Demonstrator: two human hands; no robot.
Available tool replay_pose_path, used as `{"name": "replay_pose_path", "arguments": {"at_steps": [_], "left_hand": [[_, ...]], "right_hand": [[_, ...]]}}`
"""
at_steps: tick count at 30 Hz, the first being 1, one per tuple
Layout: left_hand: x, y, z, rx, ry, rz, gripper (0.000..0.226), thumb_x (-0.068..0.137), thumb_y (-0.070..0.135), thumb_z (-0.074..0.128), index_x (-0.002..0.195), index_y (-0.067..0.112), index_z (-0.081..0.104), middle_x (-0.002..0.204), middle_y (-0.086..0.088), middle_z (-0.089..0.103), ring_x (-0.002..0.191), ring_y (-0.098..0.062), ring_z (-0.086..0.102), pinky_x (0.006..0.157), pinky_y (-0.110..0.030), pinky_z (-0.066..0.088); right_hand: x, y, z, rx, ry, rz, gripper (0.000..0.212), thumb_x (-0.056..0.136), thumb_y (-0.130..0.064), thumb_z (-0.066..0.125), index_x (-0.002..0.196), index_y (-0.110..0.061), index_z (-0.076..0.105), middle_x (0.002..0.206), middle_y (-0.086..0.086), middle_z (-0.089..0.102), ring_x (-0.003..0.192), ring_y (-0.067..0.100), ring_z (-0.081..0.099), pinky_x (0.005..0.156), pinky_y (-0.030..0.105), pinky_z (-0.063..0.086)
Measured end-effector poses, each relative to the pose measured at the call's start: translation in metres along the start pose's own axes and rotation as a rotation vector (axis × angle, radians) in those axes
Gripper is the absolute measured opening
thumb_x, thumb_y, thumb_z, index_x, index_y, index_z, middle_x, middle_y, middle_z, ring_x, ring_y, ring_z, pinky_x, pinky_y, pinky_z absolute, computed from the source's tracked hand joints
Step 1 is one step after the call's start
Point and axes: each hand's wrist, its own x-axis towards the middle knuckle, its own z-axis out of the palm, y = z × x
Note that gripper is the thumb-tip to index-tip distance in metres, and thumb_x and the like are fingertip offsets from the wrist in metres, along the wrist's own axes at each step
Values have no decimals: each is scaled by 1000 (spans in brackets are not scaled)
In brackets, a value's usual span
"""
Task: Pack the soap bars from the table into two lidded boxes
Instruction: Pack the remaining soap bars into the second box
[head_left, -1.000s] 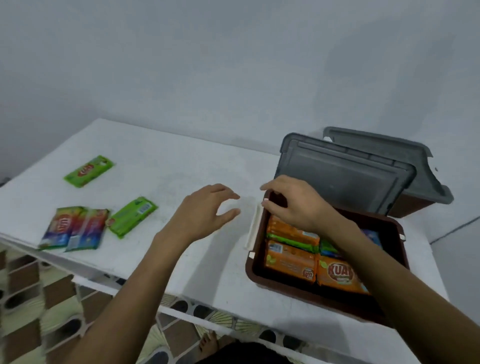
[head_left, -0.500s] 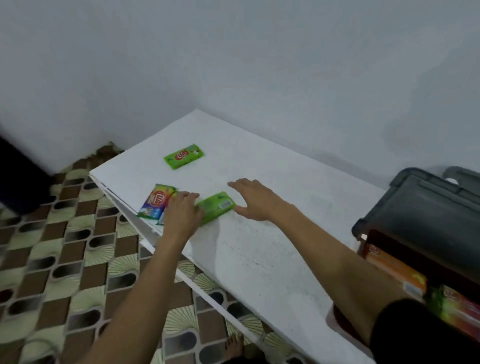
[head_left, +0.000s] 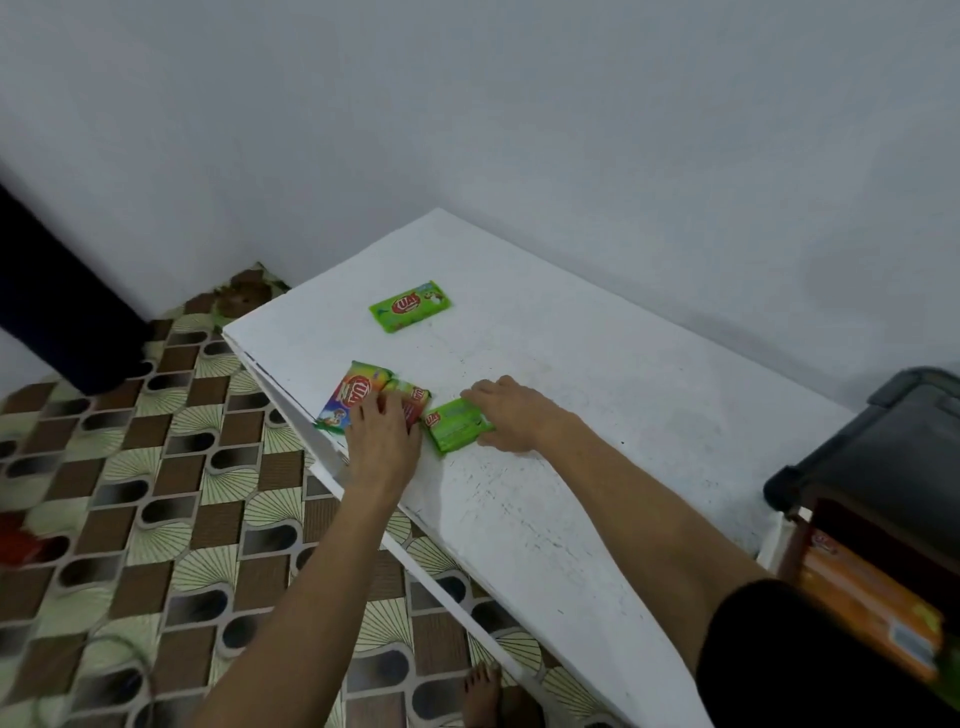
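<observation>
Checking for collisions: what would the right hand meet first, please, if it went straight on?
The near green soap bar; the right hand seems to touch it now.

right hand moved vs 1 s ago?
Yes. The right hand left the brown box and now grips the green soap bar near the table's left end.
</observation>
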Motion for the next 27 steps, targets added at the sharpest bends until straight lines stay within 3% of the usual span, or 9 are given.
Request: {"name": "replay_pose_path", "arguments": {"at_steps": [4,11,14,17,23,27], "left_hand": [[4,-4,-1,-24,-34,0,48,86,34,65,127,13,53,133,-18,46,120,-40,40,98,-51,38],[2,2,-6,-97,-121,-24,50,82,29,69,129,21,52,137,-13,39,122,-41,39,100,-54,37],[2,7,-8,-167,-168,-21,54,79,29,70,130,22,52,131,-16,46,120,-38,40,99,-49,40],[-1,16,-7,-180,-200,61,62,77,36,72,133,22,50,121,-15,56,110,-35,49,92,-48,45],[-12,74,-10,-223,-247,281,67,71,36,77,131,24,51,118,-12,56,107,-33,48,89,-47,46],[-24,123,-17,-259,-246,414,68,68,34,77,131,26,51,120,-8,54,109,-30,47,88,-47,48]], "right_hand": [[0,3,4,-39,44,1,65,84,-39,66,138,-13,39,132,6,46,120,27,41,90,42,47],[-15,8,6,-18,41,44,64,76,-46,71,125,-11,48,119,8,48,110,26,43,88,40,46],[-33,16,3,7,51,64,64,75,-47,73,124,-13,48,117,7,49,108,25,43,84,35,44],[-58,26,-3,60,109,90,64,74,-47,73,124,-15,49,116,5,49,104,23,42,82,34,43],[-129,54,-21,73,255,174,60,73,-49,71,119,-15,54,107,1,51,93,17,39,74,32,41],[-185,70,-26,81,326,285,61,71,-52,71,118,-16,57,103,0,51,90,15,39,78,34,43]]}}
